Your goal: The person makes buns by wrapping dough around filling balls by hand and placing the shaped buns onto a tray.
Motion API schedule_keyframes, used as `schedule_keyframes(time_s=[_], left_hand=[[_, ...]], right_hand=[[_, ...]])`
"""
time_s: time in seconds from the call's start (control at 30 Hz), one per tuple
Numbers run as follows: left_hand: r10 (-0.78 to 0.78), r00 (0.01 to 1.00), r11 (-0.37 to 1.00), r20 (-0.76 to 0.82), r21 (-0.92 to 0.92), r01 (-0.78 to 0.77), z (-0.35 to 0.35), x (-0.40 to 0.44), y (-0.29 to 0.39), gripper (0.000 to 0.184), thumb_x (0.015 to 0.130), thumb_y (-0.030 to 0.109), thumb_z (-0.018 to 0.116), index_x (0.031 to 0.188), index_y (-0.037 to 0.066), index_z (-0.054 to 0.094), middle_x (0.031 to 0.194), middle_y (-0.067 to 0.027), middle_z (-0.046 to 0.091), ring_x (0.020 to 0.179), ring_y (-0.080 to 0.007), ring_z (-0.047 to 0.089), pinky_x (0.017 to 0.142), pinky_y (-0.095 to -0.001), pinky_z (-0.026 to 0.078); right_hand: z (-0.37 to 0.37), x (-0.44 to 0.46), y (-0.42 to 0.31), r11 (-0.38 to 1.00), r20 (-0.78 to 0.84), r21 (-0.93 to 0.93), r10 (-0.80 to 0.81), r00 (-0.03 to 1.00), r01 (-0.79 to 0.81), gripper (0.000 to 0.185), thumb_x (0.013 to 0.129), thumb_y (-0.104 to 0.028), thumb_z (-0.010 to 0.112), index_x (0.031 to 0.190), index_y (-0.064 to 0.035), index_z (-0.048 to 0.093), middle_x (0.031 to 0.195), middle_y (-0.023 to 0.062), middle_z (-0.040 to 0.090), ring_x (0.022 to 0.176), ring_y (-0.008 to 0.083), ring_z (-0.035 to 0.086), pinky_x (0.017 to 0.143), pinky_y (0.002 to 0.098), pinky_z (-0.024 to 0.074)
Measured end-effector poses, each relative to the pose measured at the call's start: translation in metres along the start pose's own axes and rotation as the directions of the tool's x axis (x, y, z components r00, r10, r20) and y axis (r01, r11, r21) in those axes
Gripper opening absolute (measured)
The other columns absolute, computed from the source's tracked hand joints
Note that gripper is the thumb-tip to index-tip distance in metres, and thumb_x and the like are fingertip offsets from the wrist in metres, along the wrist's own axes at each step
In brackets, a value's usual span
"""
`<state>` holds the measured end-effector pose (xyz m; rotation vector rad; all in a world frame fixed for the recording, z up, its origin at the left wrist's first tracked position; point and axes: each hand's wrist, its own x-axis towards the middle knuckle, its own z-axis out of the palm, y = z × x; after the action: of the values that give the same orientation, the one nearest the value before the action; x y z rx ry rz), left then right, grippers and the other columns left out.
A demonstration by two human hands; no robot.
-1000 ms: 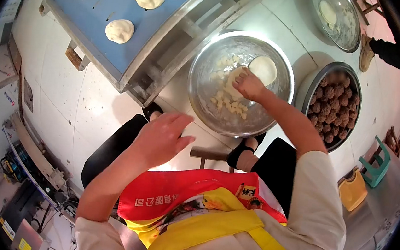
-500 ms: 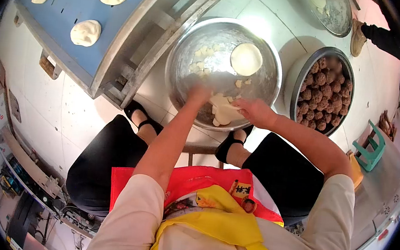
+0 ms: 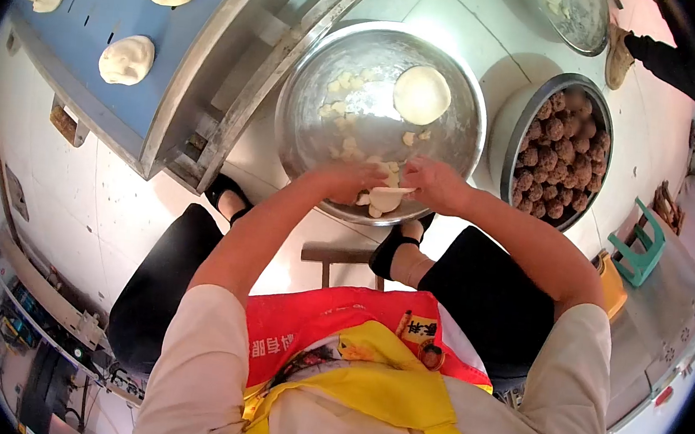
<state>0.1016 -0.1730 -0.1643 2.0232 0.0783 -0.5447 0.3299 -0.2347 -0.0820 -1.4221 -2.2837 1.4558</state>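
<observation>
A wide steel bowl (image 3: pixel 299 133) stands on the floor between my feet. My left hand (image 3: pixel 344 181) and my right hand (image 3: pixel 436 184) meet over its near side, both closed on a pale piece of dough (image 3: pixel 389 197). The right fingers pinch its right edge; the left fingers hold its left side, partly hidden. Farther back in the bowl lies a round, flat disc of dough (image 3: pixel 422 95). Small dough scraps (image 3: pixel 346 81) are scattered on the bowl's left and around its middle.
A deep pot (image 3: pixel 505 148) of brown balls stands right of the bowl. At upper left, a blue conveyor belt (image 3: pixel 182 38) carries dough lumps (image 3: pixel 127 59). Another metal bowl (image 3: pixel 587 31) and a person's shoe (image 3: pixel 619 59) are at upper right, a green stool (image 3: pixel 643 254) at right.
My left hand has moved from the bowl's inside down to the dough, joining the right. The dough piece is now lifted and folded between both hands. The view has shifted slightly.
</observation>
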Motion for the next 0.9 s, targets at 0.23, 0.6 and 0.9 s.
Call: schedule_keyframes(time_s=[0.23, 0.6, 0.9], left_hand=[[-0.231, 0.973, 0.789, -0.023, -0.590, 0.173, -0.013, -0.013, 0.006, 0.042, 0.077, 0.019, 0.073, 0.115, 0.008, 0.061, 0.116, -0.0115, 0.062, 0.107, -0.0288, 0.057, 0.092, -0.0368, 0.043], [-0.591, 0.807, 0.621, 0.003, -0.637, 0.457, -0.120, -0.099, 0.007, 0.057, 0.078, 0.026, 0.073, 0.125, 0.001, 0.055, 0.120, -0.0148, 0.060, 0.112, -0.0256, 0.055, 0.096, -0.0349, 0.041], [-0.522, 0.420, 0.829, -0.743, -0.558, 0.043, -0.106, -0.068, 0.038, 0.029, 0.089, 0.018, 0.056, 0.116, 0.010, 0.063, 0.124, -0.0155, 0.059, 0.117, -0.0328, 0.052, 0.101, -0.0396, 0.039]], right_hand=[[-0.065, -0.009, -0.031, 0.951, 0.140, 0.114, 0.270, 0.953, -0.286, 0.024, 0.089, -0.014, 0.060, 0.110, -0.0049, 0.060, 0.082, 0.0172, 0.061, 0.079, 0.0327, 0.060, 0.073, 0.0374, 0.0477], [-0.102, -0.039, -0.040, 0.635, 0.050, 0.599, 0.579, 0.814, -0.488, 0.025, 0.093, -0.013, 0.058, 0.112, 0.0027, 0.060, 0.089, 0.0037, 0.062, 0.082, 0.0080, 0.051, 0.079, 0.0260, 0.0445], [-0.025, -0.022, -0.045, 0.791, 0.031, -0.608, 0.110, 0.993, -0.069, 0.012, 0.078, -0.013, 0.060, 0.087, -0.0099, 0.067, 0.086, 0.0091, 0.067, 0.086, 0.0237, 0.064, 0.083, 0.0397, 0.0457]])
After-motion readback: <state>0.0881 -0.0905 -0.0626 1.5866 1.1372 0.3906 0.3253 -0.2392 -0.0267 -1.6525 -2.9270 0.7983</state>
